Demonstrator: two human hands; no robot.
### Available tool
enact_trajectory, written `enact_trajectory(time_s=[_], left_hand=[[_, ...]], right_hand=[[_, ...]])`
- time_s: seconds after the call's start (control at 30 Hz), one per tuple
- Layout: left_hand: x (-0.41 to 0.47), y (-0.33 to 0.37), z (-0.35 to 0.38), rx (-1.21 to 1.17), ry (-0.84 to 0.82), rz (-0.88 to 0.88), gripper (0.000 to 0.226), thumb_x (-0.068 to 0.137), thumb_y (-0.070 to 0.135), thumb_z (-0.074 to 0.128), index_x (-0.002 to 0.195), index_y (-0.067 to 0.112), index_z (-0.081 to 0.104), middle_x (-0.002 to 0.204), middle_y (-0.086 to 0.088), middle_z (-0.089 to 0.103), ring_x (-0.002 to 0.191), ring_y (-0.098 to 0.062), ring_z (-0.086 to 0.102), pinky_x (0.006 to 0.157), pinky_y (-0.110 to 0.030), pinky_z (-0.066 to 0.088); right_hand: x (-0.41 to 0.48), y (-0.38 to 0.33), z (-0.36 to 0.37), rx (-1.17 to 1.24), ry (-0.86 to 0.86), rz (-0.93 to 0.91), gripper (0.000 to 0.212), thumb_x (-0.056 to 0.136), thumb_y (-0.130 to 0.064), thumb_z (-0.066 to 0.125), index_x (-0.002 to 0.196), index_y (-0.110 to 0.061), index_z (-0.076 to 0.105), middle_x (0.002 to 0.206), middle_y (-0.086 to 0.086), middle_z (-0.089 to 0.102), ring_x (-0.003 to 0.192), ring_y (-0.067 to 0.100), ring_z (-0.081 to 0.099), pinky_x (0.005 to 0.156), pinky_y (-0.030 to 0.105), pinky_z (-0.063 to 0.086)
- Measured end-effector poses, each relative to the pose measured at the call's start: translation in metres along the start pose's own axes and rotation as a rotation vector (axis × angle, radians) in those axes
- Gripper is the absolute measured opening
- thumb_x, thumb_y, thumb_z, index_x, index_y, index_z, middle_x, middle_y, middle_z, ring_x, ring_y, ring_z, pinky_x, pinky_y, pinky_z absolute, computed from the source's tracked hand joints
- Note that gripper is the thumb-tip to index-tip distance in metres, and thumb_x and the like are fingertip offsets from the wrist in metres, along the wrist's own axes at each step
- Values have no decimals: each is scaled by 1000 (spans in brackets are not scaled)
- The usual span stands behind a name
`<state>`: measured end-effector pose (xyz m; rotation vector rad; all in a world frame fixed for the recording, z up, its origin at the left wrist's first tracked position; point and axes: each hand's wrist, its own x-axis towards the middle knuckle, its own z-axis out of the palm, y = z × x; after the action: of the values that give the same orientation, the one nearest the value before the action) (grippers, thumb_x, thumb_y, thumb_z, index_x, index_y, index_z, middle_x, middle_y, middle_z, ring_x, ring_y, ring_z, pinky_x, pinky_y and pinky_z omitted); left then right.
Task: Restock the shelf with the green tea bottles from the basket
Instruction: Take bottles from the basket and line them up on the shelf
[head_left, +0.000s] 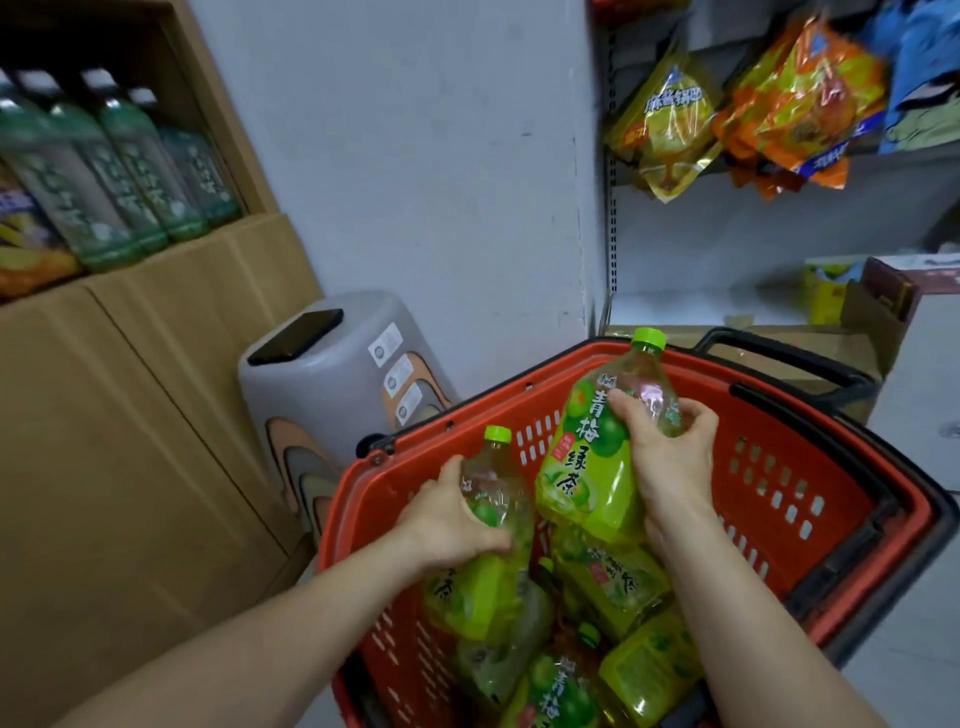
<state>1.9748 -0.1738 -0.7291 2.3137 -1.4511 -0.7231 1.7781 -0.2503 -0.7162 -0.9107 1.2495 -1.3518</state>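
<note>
Cardboard shelf: at nine o'clock, with shelved bottles standing in a row.
Basket: red, at five o'clock, with green tea bottles lying inside.
Right bottle: raised over the basket, cap toward twelve o'clock.
Left bottle: lower, toward eight o'clock of it.
Right hand: grasping the right bottle's shoulder.
Left hand: grasping the left bottle's shoulder.

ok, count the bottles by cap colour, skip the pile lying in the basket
Green cap: 2, the left bottle gripped by the left hand, the right bottle by the right hand.
White cap: 4 in view, the white-cap bottles standing on the cardboard carton.
Total: 6.
</note>
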Motion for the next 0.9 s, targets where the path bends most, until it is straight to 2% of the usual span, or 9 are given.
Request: enact_trajectory(time_s=[0.1, 0.23, 0.3, 0.4, 0.43, 0.57, 0.7, 0.8, 0.9], left_hand=[[-29, 1, -43, -274, 228, 129, 119, 45, 45, 88, 143, 39, 21, 135, 6, 48, 119, -19, 51, 98, -36, 46], [-75, -2, -96, -448, 442, 240, 122, 30, 62, 87, 135, 54, 24, 132, 6, 55, 121, -18, 53, 99, -45, 47], [-107, -6, -125, -462, 532, 288, 119, 29, 60, 87, 133, 56, 27, 129, 9, 56, 120, -17, 53, 99, -45, 47], [-163, -19, -166, -430, 662, 320, 115, 30, 55, 83, 132, 56, 31, 132, 11, 53, 120, -13, 51, 102, -40, 43], [-182, -25, -177, -415, 706, 319, 114, 29, 55, 82, 131, 57, 32, 133, 12, 52, 121, -13, 51, 103, -38, 43], [-244, -65, -215, -372, 884, 256, 107, 28, 53, 80, 124, 61, 34, 132, 10, 52, 120, -14, 52, 103, -39, 43], [-306, -120, -248, -318, 1021, 169, 112, 33, 51, 85, 129, 63, 28, 138, 11, 47, 125, -13, 48, 105, -41, 42], [-355, -168, -271, -263, 1103, 96, 113, 40, 44, 89, 131, 63, 25, 135, 16, 46, 122, -7, 47, 106, -33, 40], [-405, -212, -296, -180, 1222, 7, 115, 44, 42, 90, 135, 58, 22, 127, 21, 41, 116, -2, 43, 98, -21, 34]], right_hand=[[-11, -11, 3, 72, -54, -11, 74, 52, -58, 80, 113, -35, 46, 118, 2, 59, 102, 27, 64, 90, 51, 53], [-27, -25, 9, 207, -232, -43, 38, 78, -26, 75, 110, -24, 56, 111, 16, 68, 80, 23, 69, 79, 49, 57], [-40, -38, 17, 244, -347, -54, 32, 79, -20, 72, 107, -20, 58, 102, 17, 69, 70, 19, 70, 72, 42, 57], [-65, -62, 38, 245, -535, -105, 57, 56, -29, 81, 108, -17, 61, 98, 14, 71, 76, 24, 69, 73, 41, 56], [-77, -72, 49, 248, -590, -118, 60, 53, -33, 81, 107, -18, 62, 97, 13, 72, 76, 24, 69, 71, 39, 57], [-147, -104, 106, 326, -856, -122, 55, 58, -28, 84, 109, -13, 65, 85, 6, 75, 68, 19, 71, 59, 31, 59], [-241, -122, 172, 360, -1058, -146, 94, 32, -53, 91, 116, -19, 67, 96, 7, 77, 77, 21, 74, 64, 33, 60], [-309, -124, 219, 375, -1175, -184, 100, 26, -58, 90, 119, -29, 67, 103, 6, 76, 84, 22, 74, 64, 33, 60], [-377, -125, 261, 420, -1282, -207, 99, 19, -60, 90, 112, -33, 69, 95, 0, 78, 76, 16, 75, 56, 26, 58]])
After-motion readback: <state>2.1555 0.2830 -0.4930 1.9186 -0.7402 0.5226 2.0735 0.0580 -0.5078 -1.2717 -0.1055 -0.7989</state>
